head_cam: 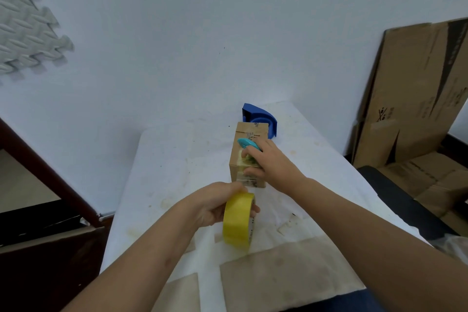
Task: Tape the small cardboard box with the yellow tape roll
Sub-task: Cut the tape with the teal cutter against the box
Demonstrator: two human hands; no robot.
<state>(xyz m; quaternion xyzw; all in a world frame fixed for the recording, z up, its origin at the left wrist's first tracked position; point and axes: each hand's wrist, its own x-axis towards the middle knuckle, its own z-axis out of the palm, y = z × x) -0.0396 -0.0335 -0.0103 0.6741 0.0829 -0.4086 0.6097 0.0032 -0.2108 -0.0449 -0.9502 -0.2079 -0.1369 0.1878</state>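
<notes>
The small cardboard box (pixel 249 134) lies on the white table (pixel 177 159), its long side running away from me. My right hand (pixel 268 162) rests on the box's top near its front end and holds a small teal cutter (pixel 247 144) between the fingers. A strip of clear yellowish tape covers the box's near end under that hand. In front of the box, my left hand (pixel 215 206) grips the yellow tape roll (pixel 238 221) upright, just above the table.
A blue tape dispenser (pixel 260 118) stands right behind the box. Flattened cardboard sheets (pixel 410 99) lean against the wall at right, beside a dark chair (pixel 395 200). Brown tape patches (pixel 286 276) cover the table's near part. A dark wooden frame (pixel 45 175) stands at left.
</notes>
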